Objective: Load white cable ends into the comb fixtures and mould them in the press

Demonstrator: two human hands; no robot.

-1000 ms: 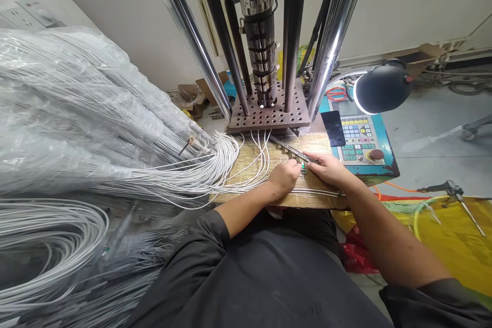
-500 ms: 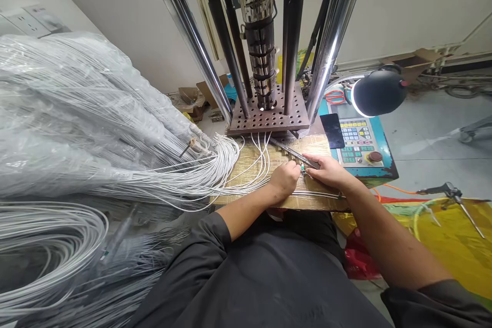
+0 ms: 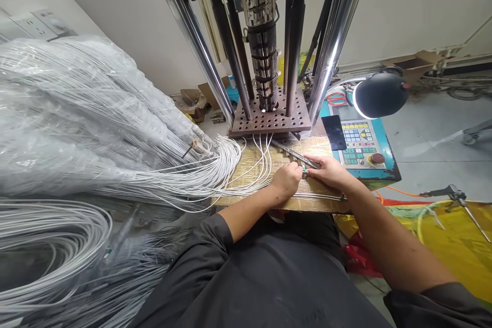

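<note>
My left hand is closed in a pinch over the board; what sits between its fingertips is hidden. Right beside those fingertips is a small green-and-white part, too small to name. My right hand grips the near end of a long, narrow metal bar, which slants back toward the press. White cables run over the cardboard-covered board and under the perforated plate. More white cable lies along the board's front edge, below both hands.
The press's perforated plate and steel columns stand behind the board. Bagged cable bundles fill the left side, with a large cable coil below. At right are a control panel, a phone and a lamp.
The view has shifted slightly. Both hands stay in nearly the same place, with the small green-and-white part still between them and the metal bar still under my right hand.
</note>
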